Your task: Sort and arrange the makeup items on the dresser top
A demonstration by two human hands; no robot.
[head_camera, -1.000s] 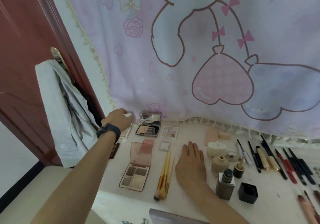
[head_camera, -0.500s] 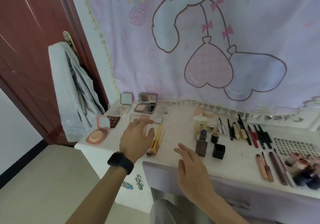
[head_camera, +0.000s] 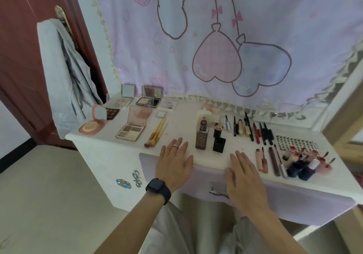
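Note:
The white dresser top (head_camera: 184, 116) carries rows of makeup. Open palettes and compacts sit at the left: a round pink compact (head_camera: 92, 126), an eyeshadow palette (head_camera: 131, 130) and a mirrored powder case (head_camera: 149, 98). Gold-handled brushes (head_camera: 157, 133) lie beside them. A brown foundation bottle (head_camera: 202, 135) and a black cap (head_camera: 219, 144) stand in the middle. Pencils and liners (head_camera: 255, 130) lie in a row to the right, with nail polish bottles (head_camera: 302, 165) at the front right. My left hand (head_camera: 173, 164) and my right hand (head_camera: 244, 177) rest flat with straight fingers at the front edge, holding nothing.
A pink cartoon curtain (head_camera: 216, 47) hangs behind the dresser. A dark red door (head_camera: 23, 57) with a grey garment (head_camera: 60, 76) on its handle stands at the left. A sheet of small stickers (head_camera: 294, 142) lies at the right. Tweezers (head_camera: 218, 192) lie on the purple drawer front.
My left hand has come back from the far left compacts to the front edge. My right hand has drawn back to the front edge too. The view has pulled back from the dresser.

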